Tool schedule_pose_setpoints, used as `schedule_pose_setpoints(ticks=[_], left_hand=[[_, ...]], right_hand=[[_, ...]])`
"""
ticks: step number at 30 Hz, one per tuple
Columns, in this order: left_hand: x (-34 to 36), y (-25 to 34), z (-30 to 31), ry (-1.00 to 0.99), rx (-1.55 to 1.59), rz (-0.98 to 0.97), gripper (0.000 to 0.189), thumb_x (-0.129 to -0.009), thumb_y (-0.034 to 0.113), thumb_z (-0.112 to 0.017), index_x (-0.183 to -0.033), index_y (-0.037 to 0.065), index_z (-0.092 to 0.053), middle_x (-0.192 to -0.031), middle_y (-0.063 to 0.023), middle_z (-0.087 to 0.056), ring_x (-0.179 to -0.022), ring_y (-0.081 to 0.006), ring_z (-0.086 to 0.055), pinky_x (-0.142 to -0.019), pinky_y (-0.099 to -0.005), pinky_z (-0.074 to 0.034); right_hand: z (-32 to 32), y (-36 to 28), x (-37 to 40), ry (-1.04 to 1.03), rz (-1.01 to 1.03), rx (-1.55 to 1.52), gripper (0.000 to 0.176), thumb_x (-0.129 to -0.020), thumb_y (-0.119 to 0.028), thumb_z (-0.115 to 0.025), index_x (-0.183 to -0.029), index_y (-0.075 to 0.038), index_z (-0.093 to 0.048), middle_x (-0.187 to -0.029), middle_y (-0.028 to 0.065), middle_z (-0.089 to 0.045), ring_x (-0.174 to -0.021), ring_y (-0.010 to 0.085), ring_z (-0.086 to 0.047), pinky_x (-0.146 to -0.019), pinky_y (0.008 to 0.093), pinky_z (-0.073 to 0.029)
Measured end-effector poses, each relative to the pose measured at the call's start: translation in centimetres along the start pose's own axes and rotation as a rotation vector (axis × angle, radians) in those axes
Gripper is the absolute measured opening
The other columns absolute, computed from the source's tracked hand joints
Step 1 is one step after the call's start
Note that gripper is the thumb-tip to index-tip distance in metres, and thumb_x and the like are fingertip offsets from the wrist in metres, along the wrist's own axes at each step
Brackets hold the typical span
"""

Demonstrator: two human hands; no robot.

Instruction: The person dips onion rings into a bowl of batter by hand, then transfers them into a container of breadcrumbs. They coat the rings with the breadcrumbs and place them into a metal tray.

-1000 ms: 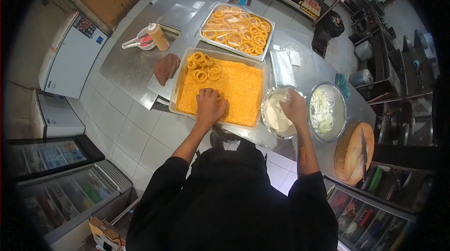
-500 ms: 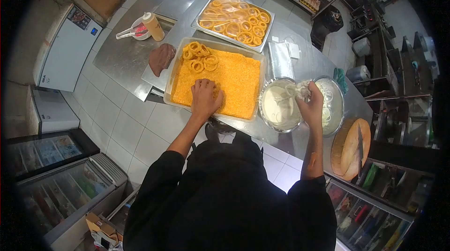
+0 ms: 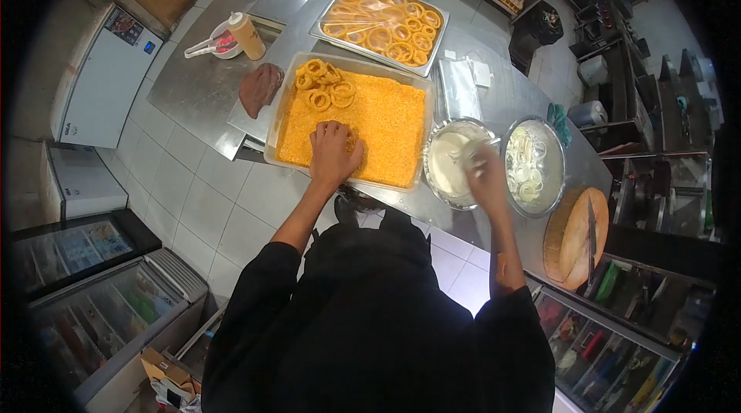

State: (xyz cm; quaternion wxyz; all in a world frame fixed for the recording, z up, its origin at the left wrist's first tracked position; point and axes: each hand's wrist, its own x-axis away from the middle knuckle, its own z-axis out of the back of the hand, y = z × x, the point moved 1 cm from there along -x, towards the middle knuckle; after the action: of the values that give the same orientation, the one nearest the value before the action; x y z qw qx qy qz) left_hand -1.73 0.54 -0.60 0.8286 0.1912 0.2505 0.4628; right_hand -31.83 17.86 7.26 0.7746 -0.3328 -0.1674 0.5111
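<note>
My left hand rests on orange crumbs in a clear plastic tub. Its fingers are bent and slightly apart, the tips down in the crumbs; whatever lies under the palm is hidden. Crumb-coated onion rings are heaped in the tub's far left corner. My right hand is over the right side of a metal bowl of pale batter. Motion smears its fingers and a pale, batter-coated thing at them. To its right, a second metal bowl holds white sliced onion rings.
Behind the tub stands a steel tray of coated rings under plastic film. A squeeze bottle, a white bowl with tongs and a brown cloth lie left. A knife is on the round wooden board at right.
My right hand has moved left and slightly down, from between the two metal bowls to over the batter bowl, uncovering the onion slices. My left hand has stayed on the crumbs.
</note>
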Motion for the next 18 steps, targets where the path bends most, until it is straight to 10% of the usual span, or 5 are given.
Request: schedule_pose_setpoints(ticks=[1,5,18], left_hand=[[0.0,0.0,0.0,0.0,0.001,0.003,0.032,-0.087,0.029,-0.074,-0.1,0.0,-0.07,-0.111,-0.0174,-0.065,-0.114,-0.0367,-0.053,-0.098,-0.0493,-0.04],[0.1,-0.2,0.0,0.005,0.004,-0.001,0.033,-0.087,0.029,-0.073,-0.101,0.0,-0.07,-0.111,-0.0179,-0.065,-0.114,-0.0369,-0.053,-0.097,-0.0497,-0.04],[0.3,-0.3,-0.2,0.007,-0.006,-0.01,0.033,-0.087,0.029,-0.074,-0.101,0.0,-0.071,-0.111,-0.0179,-0.065,-0.113,-0.0368,-0.054,-0.097,-0.0502,-0.04]], right_hand=[[-0.4,-0.5,0.7,-0.252,-0.062,0.05,0.045,-0.081,-0.002,-0.077,-0.124,0.006,-0.067,-0.106,0.0204,-0.073,-0.092,0.0301,-0.072,-0.085,0.039,-0.058],[-2.5,1.7,2.9,-0.114,0.146,0.111,0.043,-0.081,-0.006,-0.076,-0.122,0.005,-0.068,-0.103,0.0216,-0.073,-0.096,0.04,-0.071,-0.091,0.0405,-0.056],[-0.8,-1.3,2.2,0.161,0.117,-0.007,0.035,-0.079,0.001,-0.073,-0.113,0.004,-0.068,-0.099,0.0178,-0.074,-0.09,0.0275,-0.072,-0.083,0.037,-0.057]])
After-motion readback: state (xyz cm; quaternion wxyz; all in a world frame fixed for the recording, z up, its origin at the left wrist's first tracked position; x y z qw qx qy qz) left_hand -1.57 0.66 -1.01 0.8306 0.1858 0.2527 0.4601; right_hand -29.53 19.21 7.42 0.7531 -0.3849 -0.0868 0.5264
